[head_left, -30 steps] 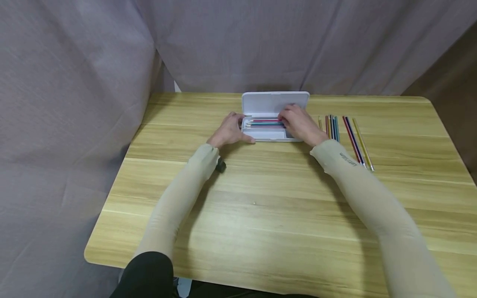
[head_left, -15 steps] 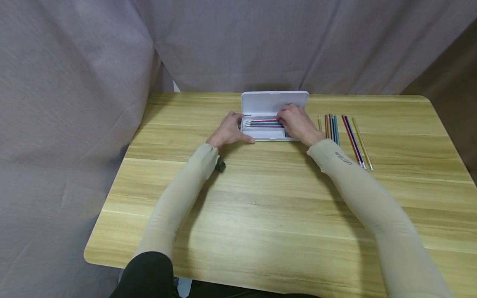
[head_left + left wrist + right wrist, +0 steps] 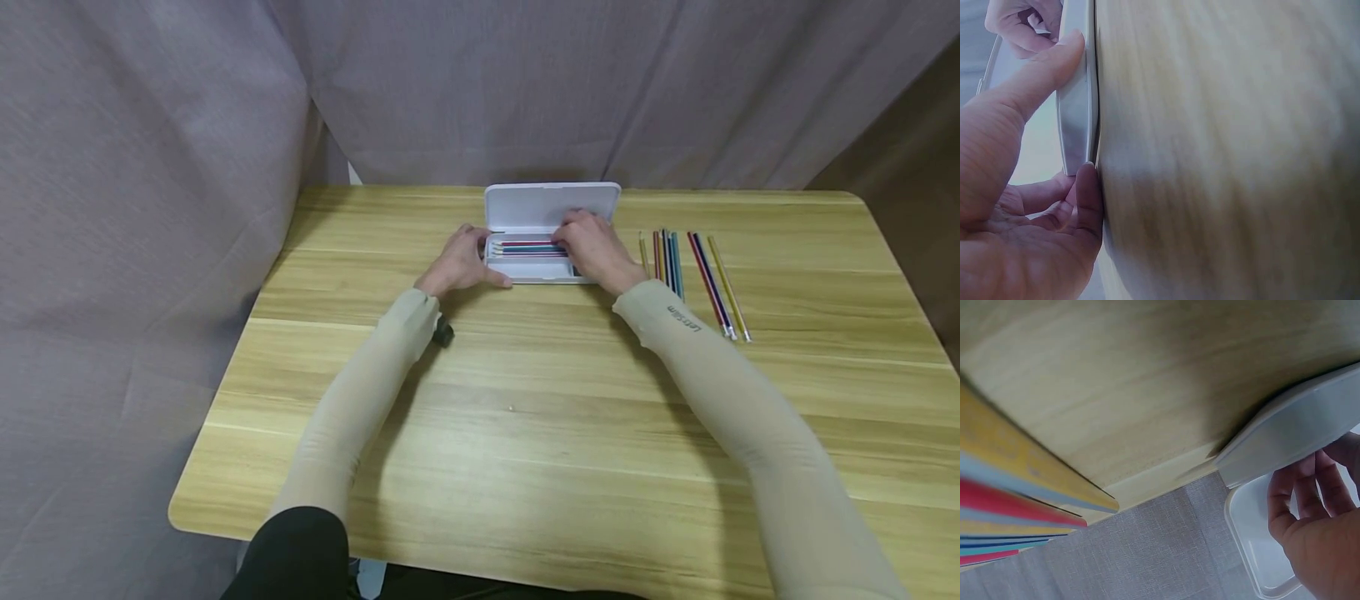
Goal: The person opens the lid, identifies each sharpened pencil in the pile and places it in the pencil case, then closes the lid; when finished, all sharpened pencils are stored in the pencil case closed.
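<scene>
Your right hand point(image 3: 592, 248) covered the right end of the open white pencil case point(image 3: 551, 204), so whether its curled fingers pinched the coloured pencils point(image 3: 528, 247) inside could not be told. Your left hand point(image 3: 459, 263) gripped the case's left end, thumb along its front wall. Loose pencils point(image 3: 693, 275) lay on the table point(image 3: 525, 433) just right of the case.

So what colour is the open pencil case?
White plastic pencil case, clearest in the head view.

Case point(image 3: 551, 204): before you, far centre of the table point(image 3: 525, 433).
Loose pencils point(image 3: 693, 271): right of the case.
Inside case: pencils point(image 3: 528, 247).
</scene>
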